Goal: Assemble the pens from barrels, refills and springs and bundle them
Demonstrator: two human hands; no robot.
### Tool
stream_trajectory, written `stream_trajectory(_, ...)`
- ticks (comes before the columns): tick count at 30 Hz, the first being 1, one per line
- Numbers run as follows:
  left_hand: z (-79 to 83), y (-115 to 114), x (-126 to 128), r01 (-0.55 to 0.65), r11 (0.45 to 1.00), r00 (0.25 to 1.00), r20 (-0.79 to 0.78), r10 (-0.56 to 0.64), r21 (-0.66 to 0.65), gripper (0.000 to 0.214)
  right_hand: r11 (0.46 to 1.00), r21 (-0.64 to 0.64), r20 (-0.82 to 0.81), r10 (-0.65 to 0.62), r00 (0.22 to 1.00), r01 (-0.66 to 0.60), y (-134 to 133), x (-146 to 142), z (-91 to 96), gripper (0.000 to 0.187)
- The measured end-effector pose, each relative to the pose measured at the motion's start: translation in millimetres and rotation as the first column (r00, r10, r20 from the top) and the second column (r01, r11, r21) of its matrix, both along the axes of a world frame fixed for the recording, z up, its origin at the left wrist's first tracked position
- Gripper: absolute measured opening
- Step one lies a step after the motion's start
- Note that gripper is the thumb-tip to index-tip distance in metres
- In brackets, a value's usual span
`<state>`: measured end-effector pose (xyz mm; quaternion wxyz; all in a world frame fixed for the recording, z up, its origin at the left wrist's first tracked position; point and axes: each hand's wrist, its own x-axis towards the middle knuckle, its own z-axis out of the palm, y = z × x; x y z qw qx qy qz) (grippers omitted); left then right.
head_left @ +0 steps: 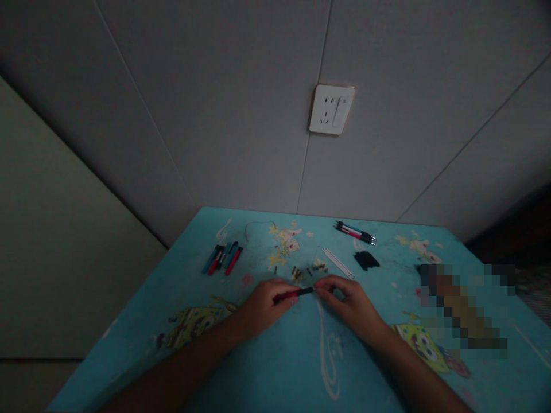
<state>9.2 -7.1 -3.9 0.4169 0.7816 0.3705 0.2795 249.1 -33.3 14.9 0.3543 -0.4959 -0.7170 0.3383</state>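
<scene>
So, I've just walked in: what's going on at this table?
A person's left hand holds a red-and-black pen part; the right hand is at its dark end, its exact grip too small to tell. Beyond lie small loose parts and thin white rods. Coloured tubes lie to the left, and grouped pens farther back, right of centre.

At lower centre, a hand could pass over the blue tabletop [282, 361] between the two forearms; above that, the left hand [266, 304], the right hand [348, 297] and the pen [306, 291] between them bar the way. Just beyond lie small parts [297, 274], with white rods [338, 264] and a dark pile [367, 261] to their right. A lane runs between the small parts and the pen barrels [233, 260] at centre left. The wall [241, 126] stops reach at the far edge. Right of frame, a pixelated patch [467, 312] probably hides an obstacle.
</scene>
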Motion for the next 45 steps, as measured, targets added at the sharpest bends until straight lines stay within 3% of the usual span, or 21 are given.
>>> stream_trajectory(6,-4.0,2,-3,0.015,0.995,1.0,-0.026,-0.013,0.102,0.028,0.997,0.073,0.148,0.0,0.989,-0.01,-1,-2,-6.7,0.022)
stream_trajectory(10,-5.5,3,-4,0.051,0.99,0.998,-0.027,-0.048,0.131,0.027,0.992,0.119,0.275,0.009,0.962,-0.044,-3,-3,-10.1,0.035)
stream_trajectory(17,-3.2,2,-4,0.066,0.989,0.998,-0.017,-0.064,0.129,0.028,0.981,0.171,0.256,0.042,0.966,-0.088,-6,-2,-4.3,0.022)
stream_trajectory(23,-7.5,1,-5,0.129,0.976,0.989,-0.092,-0.115,0.174,0.029,0.983,0.149,0.373,0.041,0.927,-0.104,-7,-2,-12.5,0.046)
stream_trajectory(25,-7.1,1,-5,0.132,0.976,0.988,-0.102,-0.116,0.172,0.028,0.981,0.145,0.337,0.073,0.939,-0.129,-7,-2,-10.8,0.04)
stream_trajectory(31,-1.4,-1,-3,0.014,0.994,1.0,-0.027,-0.012,0.108,0.021,0.952,0.257,0.316,0.08,0.945,-0.167,-4,2,-4.8,0.024)
stream_trajectory(34,-0.1,2,-4,-0.119,0.99,0.989,0.074,0.125,-0.076,0.024,0.944,0.322,0.277,-0.02,0.961,-0.073,-3,4,-8.1,0.023)
stream_trajectory(37,0.2,8,-5,-0.164,0.917,0.925,0.266,0.271,-0.363,0.02,0.932,0.363,0.23,-0.096,0.969,0.006,-3,6,-11.0,0.02)
stream_trajectory(39,-0.3,12,-4,-0.14,0.858,0.803,0.45,0.39,-0.493,0.018,0.925,0.378,0.204,-0.118,0.972,0.033,-5,4,-11.4,0.018)
stream_trajectory(42,-2.7,15,-1,-0.1,0.825,0.61,0.621,0.492,-0.556,0.017,0.934,0.354,0.179,-0.127,0.976,0.057,-10,-2,-9.7,0.018)
stream_trajectory(45,-5.0,13,0,-0.095,0.835,0.573,0.656,0.491,-0.542,0.017,0.957,0.273,0.147,-0.139,0.979,0.095,-15,-7,-5.8,0.021)
